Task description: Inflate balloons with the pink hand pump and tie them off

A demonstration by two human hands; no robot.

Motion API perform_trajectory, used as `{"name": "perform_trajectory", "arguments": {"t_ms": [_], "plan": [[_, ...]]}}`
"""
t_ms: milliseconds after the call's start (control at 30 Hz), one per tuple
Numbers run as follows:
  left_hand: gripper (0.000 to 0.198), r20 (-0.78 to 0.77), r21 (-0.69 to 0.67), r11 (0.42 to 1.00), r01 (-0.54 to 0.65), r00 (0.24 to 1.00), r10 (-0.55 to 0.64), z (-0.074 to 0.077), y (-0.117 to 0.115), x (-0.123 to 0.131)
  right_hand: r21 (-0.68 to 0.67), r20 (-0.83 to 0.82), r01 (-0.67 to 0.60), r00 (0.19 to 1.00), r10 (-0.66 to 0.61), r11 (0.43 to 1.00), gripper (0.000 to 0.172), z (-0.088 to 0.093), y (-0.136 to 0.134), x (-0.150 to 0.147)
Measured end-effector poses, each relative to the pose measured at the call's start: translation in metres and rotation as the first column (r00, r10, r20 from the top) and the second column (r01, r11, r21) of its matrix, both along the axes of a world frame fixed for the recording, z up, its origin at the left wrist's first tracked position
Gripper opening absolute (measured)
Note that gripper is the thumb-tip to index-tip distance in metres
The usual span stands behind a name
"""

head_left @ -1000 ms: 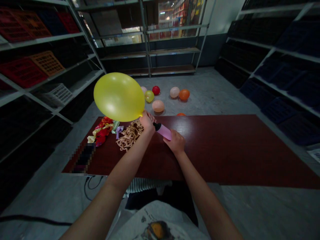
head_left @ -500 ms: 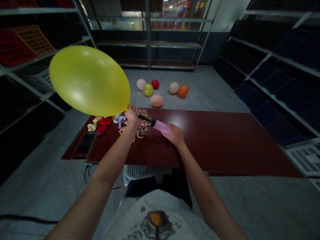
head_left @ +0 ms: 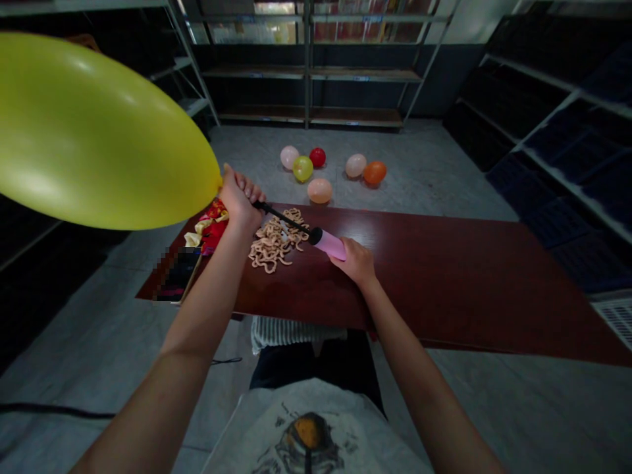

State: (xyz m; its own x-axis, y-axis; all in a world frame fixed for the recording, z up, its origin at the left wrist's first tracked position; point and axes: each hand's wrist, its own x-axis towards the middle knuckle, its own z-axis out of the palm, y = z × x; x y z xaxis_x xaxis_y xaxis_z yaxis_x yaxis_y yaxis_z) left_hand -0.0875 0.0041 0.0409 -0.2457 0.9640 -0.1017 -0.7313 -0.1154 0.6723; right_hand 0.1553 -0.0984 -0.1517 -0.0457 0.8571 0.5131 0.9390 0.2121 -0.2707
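Observation:
A big inflated yellow balloon (head_left: 93,138) fills the upper left, partly outside the view. My left hand (head_left: 240,197) is closed around its neck and the black end of a hand balloon pump; the joint between them is hidden by my fingers. The pump's pink barrel (head_left: 330,244) is gripped in my right hand (head_left: 356,261). Between my hands the pump's thin black rod (head_left: 286,218) lies bare, slanting down to the right. Below the rod, a heap of beige curly strips (head_left: 271,247), possibly uninflated balloons, rests on the dark red table (head_left: 444,276).
Uninflated red and cream balloons (head_left: 213,234) and a blurred dark flat object (head_left: 178,273) lie at the table's left. Beyond it, several inflated balloons, including an orange one (head_left: 374,172), sit on the floor. Metal shelves (head_left: 363,78) stand behind and along both sides.
My hands have moved apart, and much more of the black rod shows. The yellow balloon has shifted left and looks larger. The view has tilted slightly.

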Motion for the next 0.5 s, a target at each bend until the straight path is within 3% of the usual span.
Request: {"name": "perform_trajectory", "arguments": {"t_ms": [100, 200, 367, 500], "plan": [[0.051, -0.047, 0.044, 0.999, -0.022, 0.999, 0.024, 0.008, 0.005, 0.029, -0.011, -0.064, 0.069, 0.996, -0.069, 0.998, 0.042, -0.003, 0.002, 0.003], [0.050, -0.086, 0.065, 0.998, -0.010, 0.996, 0.016, 0.003, 0.014, 0.063, -0.029, -0.101, 0.114, 0.988, -0.116, 0.993, 0.044, -0.006, 0.005, 0.005], [0.054, -0.152, 0.057, 0.995, 0.082, 0.986, -0.072, -0.028, 0.011, 0.126, -0.043, -0.146, 0.169, 0.974, -0.174, 0.985, 0.046, -0.008, 0.008, 0.005], [0.055, -0.150, -0.006, 0.994, 0.109, 0.983, -0.108, -0.053, 0.000, 0.150, -0.068, -0.152, 0.220, 0.962, -0.227, 0.973, 0.044, -0.005, 0.006, 0.006]]}}
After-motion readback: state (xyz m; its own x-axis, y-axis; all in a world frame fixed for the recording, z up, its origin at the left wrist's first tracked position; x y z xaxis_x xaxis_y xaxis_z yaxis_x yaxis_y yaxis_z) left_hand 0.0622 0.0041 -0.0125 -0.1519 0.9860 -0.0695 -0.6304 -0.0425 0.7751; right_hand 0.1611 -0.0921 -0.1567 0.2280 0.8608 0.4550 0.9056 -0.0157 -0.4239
